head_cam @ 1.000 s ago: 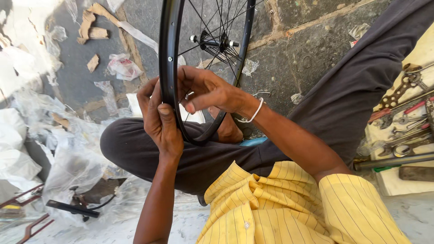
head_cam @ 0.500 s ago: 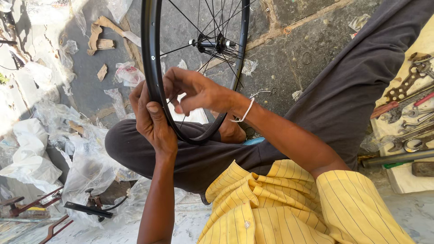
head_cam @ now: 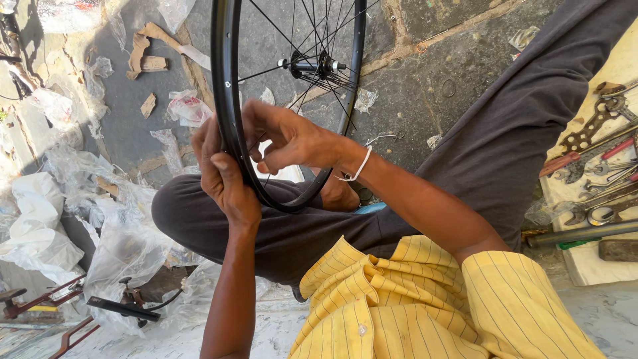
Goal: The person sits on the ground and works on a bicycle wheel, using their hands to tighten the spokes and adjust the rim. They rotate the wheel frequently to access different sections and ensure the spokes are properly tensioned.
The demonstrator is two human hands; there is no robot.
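Note:
A black bicycle wheel (head_cam: 226,73) with thin spokes and a silver hub (head_cam: 316,66) stands upright on my crossed legs. My left hand (head_cam: 222,176) grips the outside of the rim near its lower left. My right hand (head_cam: 289,139) reaches through from the right, its fingers pinched at the inner side of the rim beside a spoke. A white bangle (head_cam: 359,166) sits on my right wrist. What the right fingers pinch is too small to see.
Crumpled clear plastic bags (head_cam: 73,226) and cardboard scraps (head_cam: 146,56) litter the stone floor on the left. A board with wrenches and other tools (head_cam: 598,179) lies at the right edge. A black saddle and red frame parts (head_cam: 123,309) lie at lower left.
The wheel has shifted slightly left in view and both hands stay on the rim; the right fingers have curled closer to the rim's inner side.

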